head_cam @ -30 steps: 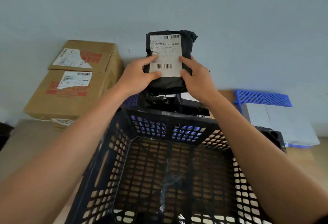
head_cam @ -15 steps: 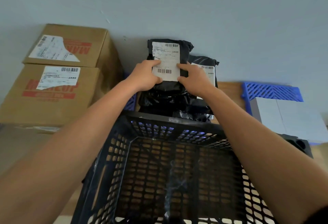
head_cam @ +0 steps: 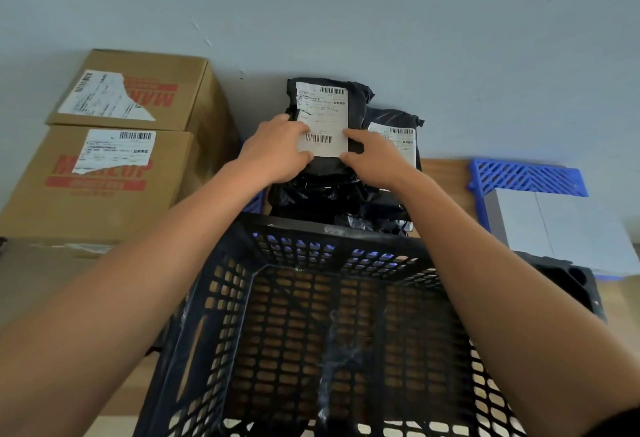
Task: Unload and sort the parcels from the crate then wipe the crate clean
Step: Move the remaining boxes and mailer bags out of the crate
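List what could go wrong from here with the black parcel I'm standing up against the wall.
1. The black parcel stands upright on a loose heap of black bags; once the left hand and right hand let go, it may topple forward into the black crate.
2. It leans beside a second labelled parcel; a slip could knock that one over too.

Two bare forearms, uncovered from wrist to elbow, without watch, bracelet or glove. Left hand (head_cam: 277, 156) and right hand (head_cam: 372, 159) bare, no rings visible on the fingers (head_cam: 301, 130). Edge of a dark sleeve seen at the lower right corner, on the right arm only.
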`<move>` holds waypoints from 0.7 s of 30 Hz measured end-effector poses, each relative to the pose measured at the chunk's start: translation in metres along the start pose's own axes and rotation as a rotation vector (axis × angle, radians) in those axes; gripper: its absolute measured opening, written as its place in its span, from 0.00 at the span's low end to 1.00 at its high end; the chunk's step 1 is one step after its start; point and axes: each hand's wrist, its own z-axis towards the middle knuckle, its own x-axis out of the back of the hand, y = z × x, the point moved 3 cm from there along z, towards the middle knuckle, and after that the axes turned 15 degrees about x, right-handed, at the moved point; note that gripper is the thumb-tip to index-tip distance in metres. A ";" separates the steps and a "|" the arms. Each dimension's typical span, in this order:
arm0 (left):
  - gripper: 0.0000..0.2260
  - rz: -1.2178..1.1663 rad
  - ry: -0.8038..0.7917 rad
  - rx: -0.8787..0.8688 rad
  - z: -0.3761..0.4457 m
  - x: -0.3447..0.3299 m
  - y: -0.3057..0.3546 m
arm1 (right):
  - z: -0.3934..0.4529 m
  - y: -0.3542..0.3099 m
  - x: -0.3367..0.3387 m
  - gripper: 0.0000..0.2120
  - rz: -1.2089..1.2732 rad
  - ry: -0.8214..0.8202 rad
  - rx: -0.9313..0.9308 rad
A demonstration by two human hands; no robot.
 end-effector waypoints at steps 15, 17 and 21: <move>0.19 -0.251 0.157 -0.115 -0.156 0.020 0.014 | -0.127 -0.035 0.029 0.16 0.178 0.181 0.189; 0.20 -0.273 0.180 -0.115 -0.179 0.022 0.014 | -0.145 -0.045 0.030 0.16 0.147 0.188 0.225; 0.20 -0.310 0.228 -0.081 -0.224 0.024 0.006 | -0.178 -0.068 0.025 0.17 0.135 0.147 0.321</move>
